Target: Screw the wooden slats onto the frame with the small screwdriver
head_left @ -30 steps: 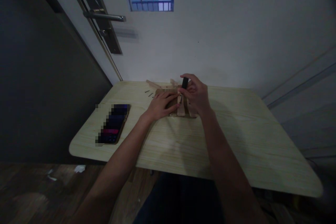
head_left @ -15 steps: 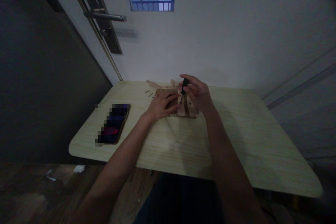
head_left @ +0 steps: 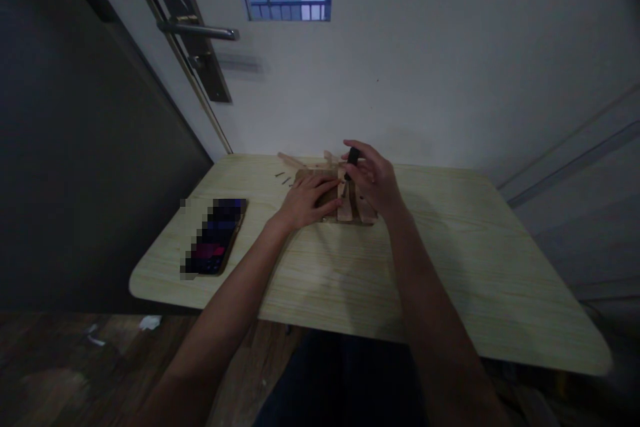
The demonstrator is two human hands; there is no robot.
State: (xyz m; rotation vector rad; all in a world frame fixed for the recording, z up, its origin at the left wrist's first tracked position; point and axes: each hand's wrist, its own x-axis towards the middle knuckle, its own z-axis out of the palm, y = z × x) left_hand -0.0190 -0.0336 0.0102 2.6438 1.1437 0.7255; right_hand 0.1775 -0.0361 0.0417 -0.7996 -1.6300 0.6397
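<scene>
My right hand (head_left: 376, 180) grips the black handle of a screwdriver (head_left: 353, 157), held nearly upright with its shaft pointing down. Its lower end meets a light wooden strip (head_left: 345, 210) on top of a brown wooden board (head_left: 327, 197); the exact contact is too small to make out. Flat on the board lies my left hand (head_left: 305, 203), fingers spread, the fingertips reaching the strip's left edge. A second light strip (head_left: 367, 213) sits to the right, partly under my right hand. Left of the board are several loose screws (head_left: 286, 181).
Thin wooden pieces (head_left: 291, 160) lie behind the board, near the white door (head_left: 425, 80). A phone (head_left: 217, 240), partly pixelated, rests at the left of the pale wooden table (head_left: 320, 280). The door's metal handle (head_left: 200, 31) juts out at upper left.
My right hand's fingers have shifted slightly around the screwdriver handle. My left hand stays on the board, and the view has drifted a little.
</scene>
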